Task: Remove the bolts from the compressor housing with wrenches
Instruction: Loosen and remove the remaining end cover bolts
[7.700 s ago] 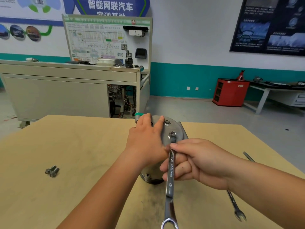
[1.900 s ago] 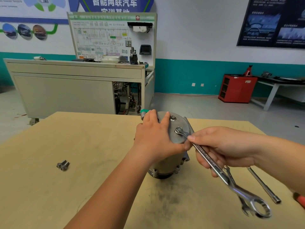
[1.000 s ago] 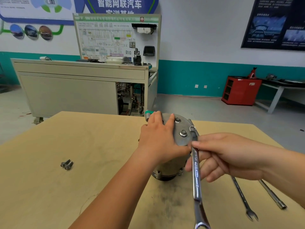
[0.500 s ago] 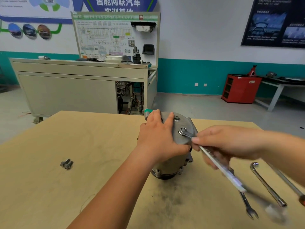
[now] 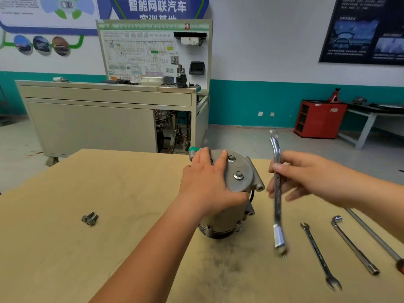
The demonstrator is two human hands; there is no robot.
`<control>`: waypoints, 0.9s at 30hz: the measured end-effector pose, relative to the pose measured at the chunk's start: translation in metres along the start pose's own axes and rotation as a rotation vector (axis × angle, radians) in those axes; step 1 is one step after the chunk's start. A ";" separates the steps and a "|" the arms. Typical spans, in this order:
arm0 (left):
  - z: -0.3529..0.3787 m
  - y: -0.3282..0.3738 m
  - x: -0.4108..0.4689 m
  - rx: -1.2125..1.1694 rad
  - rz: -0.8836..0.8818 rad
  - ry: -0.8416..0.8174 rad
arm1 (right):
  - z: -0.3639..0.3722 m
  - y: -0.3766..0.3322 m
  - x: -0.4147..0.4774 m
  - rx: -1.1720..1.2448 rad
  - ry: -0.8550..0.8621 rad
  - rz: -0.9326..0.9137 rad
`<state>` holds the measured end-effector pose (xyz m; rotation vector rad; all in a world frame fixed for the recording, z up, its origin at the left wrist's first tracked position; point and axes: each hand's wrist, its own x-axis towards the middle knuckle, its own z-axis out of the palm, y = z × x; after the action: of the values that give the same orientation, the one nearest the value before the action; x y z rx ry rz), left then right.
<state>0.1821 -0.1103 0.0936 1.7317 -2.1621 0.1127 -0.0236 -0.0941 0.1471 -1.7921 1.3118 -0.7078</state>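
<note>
Holding a wrench by the middle of its shank, the right hand has thumb and fingers closed round it; the tool stands nearly upright in the air, motion-blurred, one end above the hand and the other hanging low over the tabletop; it hangs to the right of the compressor housing, touching neither it nor its bolts. Left hand lies flat on the housing's round end plate, fingers nearly straight and spread, thumb along the plate's near edge, pressing rather than gripping. Housing stands on end at mid-tabletop, plate tilted toward the camera; two bolts seated in the plate, upper bolt just beside the fingertips, lower bolt in the bare part of the plate; green cap shows behind the fingers. Dark smudge on the wood in front of the housing. Two loose bolts lie together well to the left. Right side of the tabletop: slim open-ended spanner, L-shaped socket wrench, long rod with a red grip, lying side by side, apart from each other.
</note>
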 end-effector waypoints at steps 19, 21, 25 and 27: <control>-0.006 0.013 -0.001 0.046 -0.005 -0.014 | 0.052 -0.019 -0.018 0.454 -0.161 0.149; -0.005 0.014 0.000 0.059 -0.003 -0.021 | 0.050 -0.020 -0.017 0.459 -0.152 0.158; -0.004 0.013 0.002 0.079 0.021 -0.019 | 0.049 -0.020 -0.016 0.475 -0.185 0.156; -0.003 0.012 0.001 0.081 0.012 -0.027 | 0.048 -0.018 -0.016 0.459 -0.201 0.150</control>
<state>0.1709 -0.1076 0.0992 1.7736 -2.2164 0.1830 0.0189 -0.0638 0.1372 -1.3433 1.0362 -0.6629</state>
